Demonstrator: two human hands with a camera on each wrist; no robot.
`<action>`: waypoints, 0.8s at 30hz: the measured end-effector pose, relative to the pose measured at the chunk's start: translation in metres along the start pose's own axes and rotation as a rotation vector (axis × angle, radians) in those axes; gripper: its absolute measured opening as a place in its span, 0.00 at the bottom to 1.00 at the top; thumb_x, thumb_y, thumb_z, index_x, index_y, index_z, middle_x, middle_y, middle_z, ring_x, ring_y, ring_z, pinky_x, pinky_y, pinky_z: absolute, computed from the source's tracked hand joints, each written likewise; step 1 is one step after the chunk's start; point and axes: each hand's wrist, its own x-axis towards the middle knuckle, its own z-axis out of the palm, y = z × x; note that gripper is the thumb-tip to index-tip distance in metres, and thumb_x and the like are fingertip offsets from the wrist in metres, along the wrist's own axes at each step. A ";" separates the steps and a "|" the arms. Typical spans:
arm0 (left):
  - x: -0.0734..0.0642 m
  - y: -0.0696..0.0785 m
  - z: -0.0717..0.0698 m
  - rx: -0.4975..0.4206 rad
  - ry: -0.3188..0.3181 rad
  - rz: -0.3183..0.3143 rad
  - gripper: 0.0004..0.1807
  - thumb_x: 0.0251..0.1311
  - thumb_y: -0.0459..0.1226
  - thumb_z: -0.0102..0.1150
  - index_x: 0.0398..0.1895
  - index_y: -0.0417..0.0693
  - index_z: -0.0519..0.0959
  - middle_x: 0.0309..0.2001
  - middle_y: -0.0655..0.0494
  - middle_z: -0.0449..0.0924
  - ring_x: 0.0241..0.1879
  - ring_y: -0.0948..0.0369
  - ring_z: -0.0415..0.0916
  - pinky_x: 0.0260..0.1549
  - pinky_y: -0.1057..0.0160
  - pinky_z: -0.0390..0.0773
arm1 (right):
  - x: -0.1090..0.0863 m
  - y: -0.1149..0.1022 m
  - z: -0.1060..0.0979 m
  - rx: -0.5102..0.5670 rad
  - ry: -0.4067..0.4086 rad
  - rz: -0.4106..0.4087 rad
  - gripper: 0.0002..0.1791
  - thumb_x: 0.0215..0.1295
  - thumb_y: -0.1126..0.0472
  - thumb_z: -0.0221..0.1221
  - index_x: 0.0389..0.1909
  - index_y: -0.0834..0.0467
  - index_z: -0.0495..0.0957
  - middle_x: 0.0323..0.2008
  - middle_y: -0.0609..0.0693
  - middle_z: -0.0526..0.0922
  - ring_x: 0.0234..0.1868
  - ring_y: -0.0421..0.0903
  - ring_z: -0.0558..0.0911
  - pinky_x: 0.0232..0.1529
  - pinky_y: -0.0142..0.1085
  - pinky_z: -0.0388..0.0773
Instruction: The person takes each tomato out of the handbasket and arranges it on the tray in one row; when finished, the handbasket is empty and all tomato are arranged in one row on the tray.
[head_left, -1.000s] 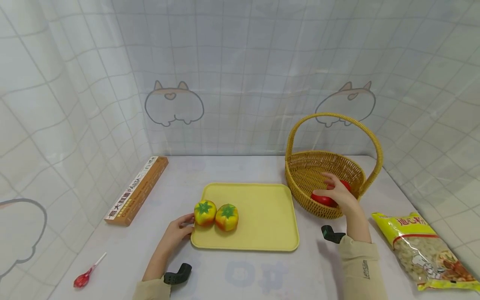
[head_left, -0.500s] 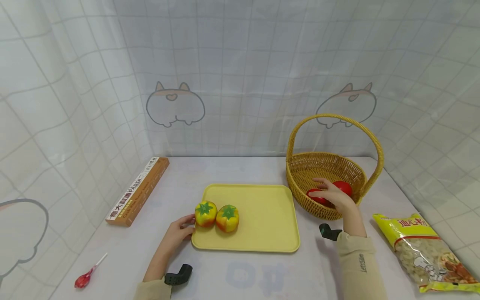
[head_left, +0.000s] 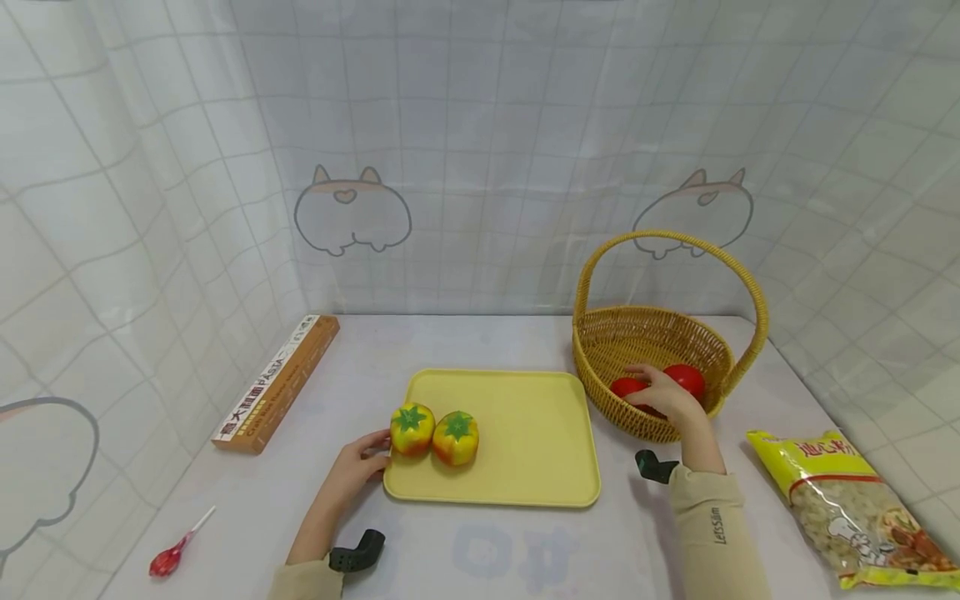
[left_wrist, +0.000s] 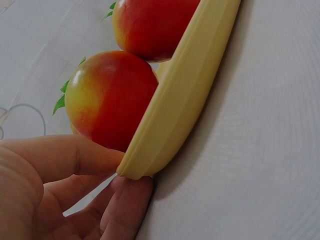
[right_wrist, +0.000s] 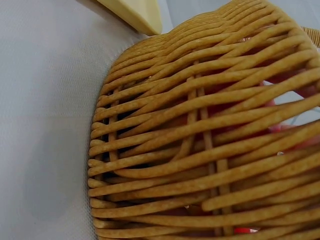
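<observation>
The left hand is at the left edge of the yellow tray, toward its near corner. The left wrist view shows its grip clamped on the rim, one digit above and other fingertips beneath, probably because that thin lip steadies the tray without an arm crossing it. On the tray, the left yellow-red fruit and right yellow-red fruit touch side by side, leaf crowns up; the raised rim would likely check any rolling.

The right hand reaches over the near wall of the wicker basket, on the near side of its tall handle, presumably since the arch would hamper an approach from behind. Thumb and fingers lie around the left red fruit, inside the basket, but whether this grip has closed on it cannot be told; wicker hides most of it in the right wrist view. The right red fruit rests in the basket too, beside the hand. The basket stands on the desk, just right of the tray, perhaps to keep both within easy reach
</observation>
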 end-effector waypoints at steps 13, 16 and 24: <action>0.000 -0.002 -0.001 0.001 0.003 -0.009 0.28 0.50 0.30 0.54 0.59 0.36 0.69 0.51 0.41 0.73 0.40 0.56 0.73 0.36 0.61 0.79 | -0.003 0.000 -0.003 0.173 0.162 -0.054 0.42 0.58 0.59 0.60 0.70 0.56 0.49 0.67 0.67 0.44 0.64 0.67 0.52 0.58 0.60 0.60; 0.001 -0.002 -0.001 0.005 0.005 -0.010 0.28 0.50 0.30 0.54 0.60 0.36 0.69 0.51 0.42 0.73 0.40 0.56 0.73 0.36 0.61 0.79 | -0.004 -0.001 -0.003 0.217 0.200 -0.093 0.42 0.58 0.60 0.59 0.70 0.56 0.48 0.66 0.66 0.45 0.64 0.66 0.52 0.59 0.59 0.60; 0.001 -0.003 0.000 0.003 0.001 -0.004 0.28 0.50 0.31 0.54 0.60 0.37 0.69 0.51 0.42 0.73 0.40 0.56 0.73 0.37 0.61 0.79 | -0.008 -0.011 0.001 0.376 0.307 -0.127 0.39 0.60 0.58 0.59 0.66 0.54 0.45 0.64 0.62 0.49 0.63 0.60 0.57 0.49 0.42 0.72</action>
